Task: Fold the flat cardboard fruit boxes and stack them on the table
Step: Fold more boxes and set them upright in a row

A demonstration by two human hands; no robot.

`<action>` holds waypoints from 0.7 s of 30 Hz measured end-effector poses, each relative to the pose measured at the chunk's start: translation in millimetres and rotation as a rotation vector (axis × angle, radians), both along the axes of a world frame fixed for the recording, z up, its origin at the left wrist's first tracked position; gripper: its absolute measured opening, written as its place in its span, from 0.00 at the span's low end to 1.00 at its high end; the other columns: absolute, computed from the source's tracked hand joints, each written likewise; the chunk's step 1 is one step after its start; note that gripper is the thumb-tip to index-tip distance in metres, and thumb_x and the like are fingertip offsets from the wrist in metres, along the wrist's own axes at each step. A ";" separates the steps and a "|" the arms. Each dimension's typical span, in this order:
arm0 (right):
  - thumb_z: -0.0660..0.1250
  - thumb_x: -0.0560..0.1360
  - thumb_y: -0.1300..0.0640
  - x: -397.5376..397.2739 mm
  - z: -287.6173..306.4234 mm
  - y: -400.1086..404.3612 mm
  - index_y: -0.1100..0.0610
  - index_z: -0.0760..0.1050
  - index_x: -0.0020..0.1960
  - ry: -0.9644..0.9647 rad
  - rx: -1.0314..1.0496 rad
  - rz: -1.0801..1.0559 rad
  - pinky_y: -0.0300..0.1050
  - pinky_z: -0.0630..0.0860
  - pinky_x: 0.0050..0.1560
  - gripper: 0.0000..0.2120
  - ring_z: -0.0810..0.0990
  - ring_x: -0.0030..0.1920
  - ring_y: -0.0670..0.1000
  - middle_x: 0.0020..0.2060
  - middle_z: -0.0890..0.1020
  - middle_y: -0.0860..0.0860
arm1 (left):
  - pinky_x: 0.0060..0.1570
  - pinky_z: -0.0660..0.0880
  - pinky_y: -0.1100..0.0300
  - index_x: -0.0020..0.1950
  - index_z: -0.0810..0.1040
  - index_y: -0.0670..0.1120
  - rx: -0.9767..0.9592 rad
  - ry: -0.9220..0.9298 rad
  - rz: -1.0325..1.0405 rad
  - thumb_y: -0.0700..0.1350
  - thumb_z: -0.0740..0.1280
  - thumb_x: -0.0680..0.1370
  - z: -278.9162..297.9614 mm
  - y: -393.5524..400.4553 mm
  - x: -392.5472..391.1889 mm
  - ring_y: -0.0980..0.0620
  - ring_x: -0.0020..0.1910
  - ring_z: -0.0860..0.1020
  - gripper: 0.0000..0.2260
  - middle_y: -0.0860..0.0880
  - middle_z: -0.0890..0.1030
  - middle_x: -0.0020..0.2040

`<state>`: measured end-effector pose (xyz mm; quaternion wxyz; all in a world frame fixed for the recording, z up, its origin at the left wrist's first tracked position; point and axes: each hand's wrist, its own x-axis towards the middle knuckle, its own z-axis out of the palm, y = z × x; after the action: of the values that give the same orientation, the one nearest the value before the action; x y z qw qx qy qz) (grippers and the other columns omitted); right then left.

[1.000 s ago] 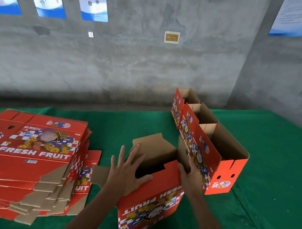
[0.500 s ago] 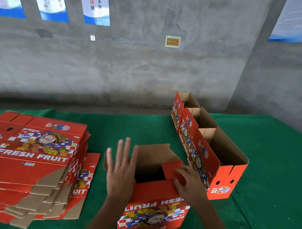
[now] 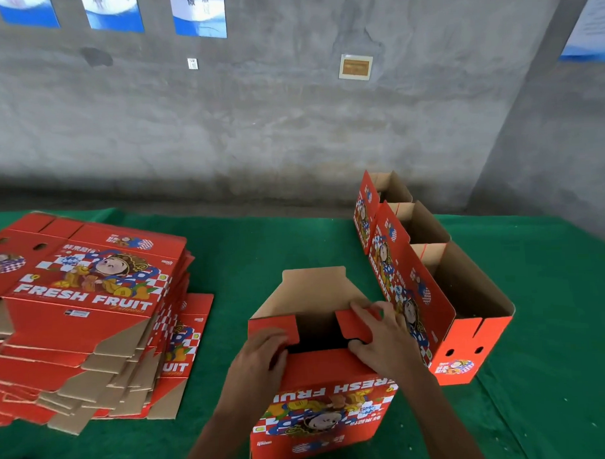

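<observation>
On the green felt-like surface (image 3: 294, 236), the half-formed box (image 3: 320, 397) stands between the flat stack (image 3: 87, 305) and the folded row (image 3: 443, 286). Its stiff corrugated flaps could spring open or crease if pressed unevenly. Left hand (image 3: 256, 365) and right hand (image 3: 387, 339) each pinch a red flap.
</observation>
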<state>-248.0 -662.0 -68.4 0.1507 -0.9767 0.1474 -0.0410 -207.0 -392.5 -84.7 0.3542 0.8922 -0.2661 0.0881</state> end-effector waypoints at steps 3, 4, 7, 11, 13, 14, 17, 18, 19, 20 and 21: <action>0.62 0.73 0.33 -1.0 -6.7 0.2 0.35 0.56 0.79 -0.046 0.020 -0.007 0.56 0.75 0.65 0.36 0.64 0.71 0.55 0.71 0.57 0.46 | 0.75 0.60 0.60 0.53 0.85 0.53 0.093 -0.013 -0.047 0.49 0.67 0.83 1.7 1.8 11.6 0.64 0.57 0.76 0.07 0.63 0.81 0.54; 0.61 0.74 0.32 -1.2 -8.7 0.2 0.36 0.56 0.79 -0.057 0.025 -0.002 0.57 0.74 0.66 0.35 0.63 0.72 0.55 0.72 0.57 0.46 | 0.74 0.58 0.61 0.49 0.84 0.53 0.084 0.020 -0.036 0.49 0.66 0.83 3.1 1.7 14.9 0.63 0.53 0.77 0.08 0.62 0.82 0.50; 0.60 0.79 0.33 -1.3 -9.8 -0.5 0.37 0.55 0.79 -0.093 0.098 0.060 0.57 0.70 0.71 0.32 0.61 0.75 0.55 0.75 0.55 0.44 | 0.51 0.71 0.65 0.44 0.82 0.50 -0.033 0.154 0.046 0.50 0.65 0.84 7.3 -1.6 24.9 0.59 0.42 0.78 0.11 0.56 0.81 0.43; 0.57 0.83 0.35 -1.0 -7.9 -6.0 0.36 0.74 0.67 -0.113 0.313 0.146 0.54 0.60 0.74 0.16 0.51 0.79 0.42 0.81 0.46 0.33 | 0.46 0.75 0.55 0.44 0.80 0.46 -0.112 0.119 0.155 0.44 0.65 0.83 11.1 -17.4 27.7 0.54 0.43 0.77 0.09 0.52 0.79 0.43; 0.59 0.84 0.41 1.6 -8.7 -7.1 0.43 0.78 0.60 -0.138 0.318 0.116 0.49 0.61 0.73 0.11 0.56 0.80 0.44 0.81 0.52 0.37 | 0.57 0.75 0.50 0.54 0.77 0.44 -0.106 0.089 0.184 0.40 0.64 0.83 10.4 -22.7 26.9 0.50 0.52 0.74 0.03 0.48 0.78 0.52; 0.63 0.84 0.47 3.4 -8.7 -7.1 0.45 0.74 0.60 -0.161 0.313 0.089 0.47 0.63 0.71 0.06 0.61 0.78 0.48 0.80 0.58 0.41 | 0.64 0.73 0.49 0.64 0.74 0.43 -0.076 0.105 0.203 0.37 0.63 0.81 9.0 -24.1 27.5 0.49 0.59 0.71 0.11 0.46 0.74 0.61; 0.69 0.80 0.58 4.0 -4.9 -1.7 0.46 0.62 0.72 -0.205 0.361 0.069 0.48 0.69 0.69 0.25 0.69 0.72 0.49 0.70 0.68 0.45 | 0.80 0.52 0.48 0.84 0.47 0.47 0.042 0.109 0.151 0.28 0.59 0.75 8.4 -23.8 30.0 0.44 0.81 0.49 0.40 0.48 0.49 0.83; 0.69 0.80 0.59 2.5 -2.9 -0.8 0.47 0.59 0.76 -0.212 0.384 0.075 0.50 0.68 0.72 0.30 0.69 0.72 0.48 0.70 0.68 0.46 | 0.81 0.45 0.48 0.84 0.45 0.51 0.062 0.090 0.109 0.26 0.58 0.75 10.6 -23.7 30.6 0.46 0.83 0.44 0.43 0.50 0.45 0.84; 0.68 0.81 0.60 0.6 -1.9 -0.4 0.48 0.58 0.78 -0.216 0.390 0.094 0.52 0.67 0.74 0.31 0.68 0.71 0.47 0.71 0.68 0.47 | 0.81 0.42 0.48 0.84 0.48 0.54 0.085 0.085 0.058 0.27 0.58 0.75 11.2 -23.1 31.6 0.49 0.83 0.43 0.43 0.52 0.48 0.84; 0.65 0.82 0.60 -1.5 -2.3 -1.0 0.48 0.60 0.79 -0.216 0.367 0.120 0.53 0.67 0.75 0.28 0.67 0.71 0.46 0.72 0.68 0.47 | 0.81 0.41 0.47 0.83 0.55 0.55 0.124 0.085 0.008 0.28 0.58 0.77 11.4 -22.0 33.1 0.51 0.83 0.46 0.38 0.53 0.54 0.83; 0.62 0.84 0.60 -3.0 -4.2 -2.3 0.47 0.65 0.77 -0.206 0.329 0.144 0.54 0.67 0.76 0.23 0.66 0.72 0.45 0.73 0.67 0.46 | 0.81 0.40 0.47 0.80 0.64 0.56 0.162 0.079 -0.026 0.31 0.58 0.80 11.2 -19.7 34.8 0.53 0.83 0.50 0.32 0.55 0.60 0.82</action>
<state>-251.0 -664.3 -72.6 0.3249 -0.9376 0.0660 -0.1054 -172.2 -412.2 -73.5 0.2923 0.9171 -0.2698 0.0262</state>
